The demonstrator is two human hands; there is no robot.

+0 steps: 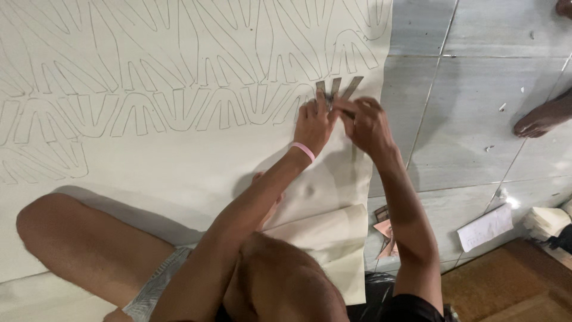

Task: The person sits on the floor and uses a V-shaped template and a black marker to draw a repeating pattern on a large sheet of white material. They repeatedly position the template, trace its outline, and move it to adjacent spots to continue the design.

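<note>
Person sits on the tiled floor [476,119] over a big cream sheet [179,167] covered in traced arch-shaped outlines. Left hand [313,125] lies flat on a grey-brown pronged template [338,88], fingers spread and pressing, probably so it can't slip on the sheet. Right hand [364,122] has its fingers pinched shut at the template's lower edge (likely on a pen, but too hidden to tell). Template sits at the end of the lower outline row, near the sheet's right edge. The near end of the sheet curls up by the knee. Someone else's foot [542,119] stands on the tiles at right; paper scraps [485,226] lie lower right.
</note>
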